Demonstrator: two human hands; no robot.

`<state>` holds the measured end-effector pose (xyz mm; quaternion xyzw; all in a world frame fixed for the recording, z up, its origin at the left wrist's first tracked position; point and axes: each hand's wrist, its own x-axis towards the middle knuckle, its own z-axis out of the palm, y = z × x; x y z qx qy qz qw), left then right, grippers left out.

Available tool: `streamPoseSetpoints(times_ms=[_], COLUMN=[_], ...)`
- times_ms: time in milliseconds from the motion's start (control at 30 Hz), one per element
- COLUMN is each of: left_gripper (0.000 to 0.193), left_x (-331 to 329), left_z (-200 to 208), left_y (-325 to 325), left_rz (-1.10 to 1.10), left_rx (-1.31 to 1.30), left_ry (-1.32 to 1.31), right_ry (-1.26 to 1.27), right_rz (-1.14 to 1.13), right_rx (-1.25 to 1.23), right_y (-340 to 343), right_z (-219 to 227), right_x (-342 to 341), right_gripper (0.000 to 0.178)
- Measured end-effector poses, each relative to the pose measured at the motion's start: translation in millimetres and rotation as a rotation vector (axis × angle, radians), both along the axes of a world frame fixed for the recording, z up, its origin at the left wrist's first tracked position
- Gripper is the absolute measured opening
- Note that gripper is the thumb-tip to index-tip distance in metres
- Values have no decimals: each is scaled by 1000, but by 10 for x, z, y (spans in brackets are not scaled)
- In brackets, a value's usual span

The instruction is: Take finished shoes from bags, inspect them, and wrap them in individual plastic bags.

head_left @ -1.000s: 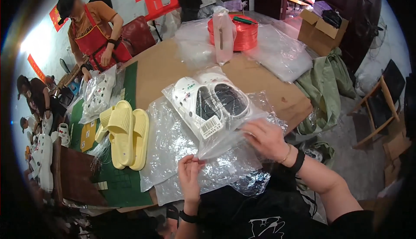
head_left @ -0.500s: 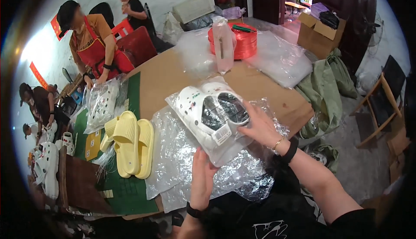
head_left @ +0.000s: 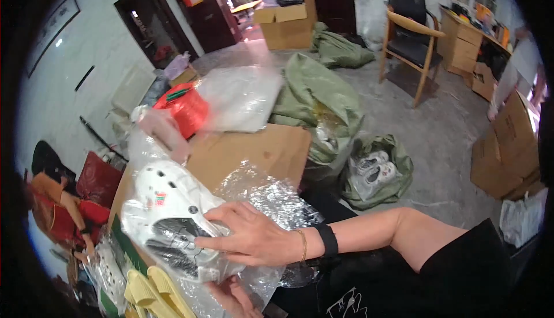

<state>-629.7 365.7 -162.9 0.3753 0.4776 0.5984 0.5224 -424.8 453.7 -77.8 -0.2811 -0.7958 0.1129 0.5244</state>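
Note:
A pair of white clogs with small decorations and dark insides sits tilted in a clear plastic bag, held up over the table. My right hand lies across the near side of the pair, its fingers gripping the clogs through the film. At the lower end of the package, my left hand holds the bag; part of that hand is hidden by the package. Underneath, sheets of clear plastic film cover the near part of the table. Yellow slides rest beside the package at the lower left.
A red twine roll and a stack of clear bags are on the cardboard-topped table. Green sacks stand beyond its edge, an open one holding bagged clogs. A person in a red apron works at far left.
My view has swung right, bringing more floor and the chair in. The bagged clogs have turned in my hands, and my right hand has moved across onto their near side.

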Motion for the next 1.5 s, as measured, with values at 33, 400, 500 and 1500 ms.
streamPoseSetpoints(times_ms=[33, 400, 500, 1500], left_gripper=[42, 59, 70, 45], left_x=[13, 1019, 1655, 3304], left_z=[53, 320, 611, -247], left_y=[-26, 383, 284, 328], left_rz=[-8, -10, -76, -1443], left_rx=[110, 180, -19, 72], left_ry=[-22, -76, -31, 671], right_ry=[41, 449, 619, 1107], right_rz=[34, -93, -107, -1373], right_rx=[-17, -397, -493, -1108], right_y=[-40, -457, -572, -2582], right_z=[46, -110, -471, -4030], right_x=[69, 1521, 1939, 3594], right_gripper=[58, 82, 71, 24])
